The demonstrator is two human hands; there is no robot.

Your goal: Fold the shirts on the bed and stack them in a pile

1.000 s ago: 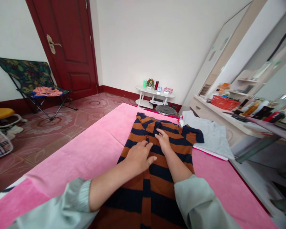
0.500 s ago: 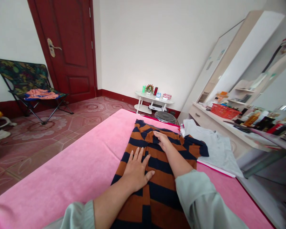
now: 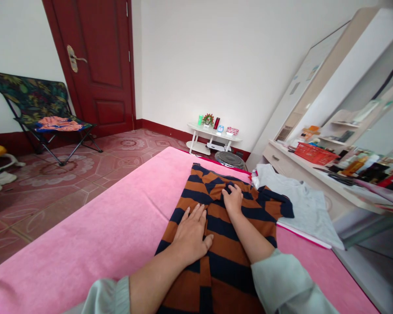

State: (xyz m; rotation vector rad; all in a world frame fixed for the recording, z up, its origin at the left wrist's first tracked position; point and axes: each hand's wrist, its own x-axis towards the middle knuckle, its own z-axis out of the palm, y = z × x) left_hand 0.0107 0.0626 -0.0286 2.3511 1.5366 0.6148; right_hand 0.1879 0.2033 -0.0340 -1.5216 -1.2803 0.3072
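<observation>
A striped shirt [image 3: 231, 248] in brown and navy lies on the pink bedcover [image 3: 111, 218], its left side folded inward so that one edge runs straight. My left hand [image 3: 191, 233] rests flat on the left part of the shirt, fingers stretched out. Farther up, near the collar, my right hand [image 3: 233, 201] touches the cloth with its fingers apart and slightly bent. The short sleeve [image 3: 280, 203] spreads out to the right, reaching over a grey T-shirt [image 3: 301, 205]. The shirt's lower end runs out of view at the bottom.
A dressing table [image 3: 278, 157] with a red basket [image 3: 316, 153] and bottles stands close on the right. Beyond the bed is a low white table [image 3: 212, 131] with small items. A folding chair [image 3: 49, 113] holding an orange cloth [image 3: 60, 124] stands left, by the red door [image 3: 101, 74].
My right hand has shifted a little on the cloth near the collar, its fingers now more bent and spread. My left hand stays on the shirt. The camera view has turned slightly left.
</observation>
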